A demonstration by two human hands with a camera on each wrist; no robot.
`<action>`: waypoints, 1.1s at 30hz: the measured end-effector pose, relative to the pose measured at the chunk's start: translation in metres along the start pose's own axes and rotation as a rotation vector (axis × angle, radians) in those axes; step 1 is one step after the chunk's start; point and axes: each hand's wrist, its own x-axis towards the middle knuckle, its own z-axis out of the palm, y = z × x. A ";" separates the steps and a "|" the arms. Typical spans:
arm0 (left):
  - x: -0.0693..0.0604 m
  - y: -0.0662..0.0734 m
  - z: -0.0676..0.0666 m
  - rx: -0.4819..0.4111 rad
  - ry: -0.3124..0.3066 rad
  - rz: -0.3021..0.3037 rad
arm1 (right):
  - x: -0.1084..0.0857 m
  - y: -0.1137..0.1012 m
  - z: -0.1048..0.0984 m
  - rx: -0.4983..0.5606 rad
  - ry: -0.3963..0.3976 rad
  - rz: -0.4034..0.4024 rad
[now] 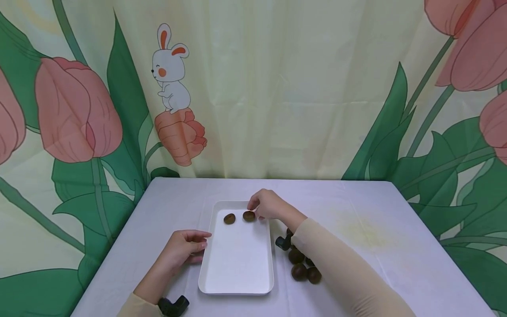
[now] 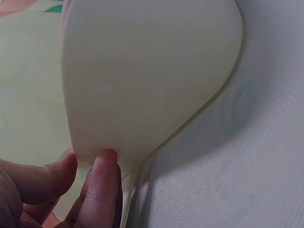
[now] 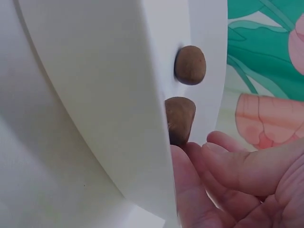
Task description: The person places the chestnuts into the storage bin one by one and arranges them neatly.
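Observation:
A white rectangular tray [image 1: 237, 264] lies on the table. Near its far end sit two brown chestnuts, the left chestnut [image 1: 229, 219] and the right chestnut [image 1: 248, 216], a small gap apart. My right hand [image 1: 271, 204] reaches over the tray's far right corner, its fingertips beside the right chestnut. In the right wrist view, a finger lies against or just under the nearer chestnut [image 3: 180, 119], while the thumb stands apart from it. My left hand [image 1: 184, 248] rests at the tray's left side; in the left wrist view its fingertips touch the tray's outer wall [image 2: 152, 80].
More chestnuts [image 1: 299, 272] lie in a group right of the tray, partly hidden by the right forearm. Black wrist cameras, such as the left wrist camera [image 1: 173, 306], are worn on both arms. A printed curtain [image 1: 269, 88] hangs behind the white-covered table [image 1: 340, 193].

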 end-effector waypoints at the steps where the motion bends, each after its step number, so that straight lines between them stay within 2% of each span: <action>1: 0.000 0.000 0.000 -0.001 -0.001 0.000 | 0.000 0.001 -0.001 0.005 0.004 0.004; 6: -0.001 0.001 -0.001 -0.007 -0.006 0.002 | -0.001 0.003 -0.005 0.056 0.016 0.017; 11: -0.003 0.000 -0.002 -0.016 -0.008 0.007 | -0.006 0.009 -0.013 0.111 0.012 -0.005; 14: -0.003 0.000 -0.002 -0.011 -0.008 0.005 | -0.013 0.013 -0.020 0.167 0.003 -0.016; 22: -0.002 0.002 0.000 0.016 0.014 -0.008 | -0.034 0.029 -0.034 0.275 0.041 -0.015; 33: -0.004 0.003 0.000 0.004 0.009 -0.003 | -0.060 0.054 -0.047 0.272 0.076 0.045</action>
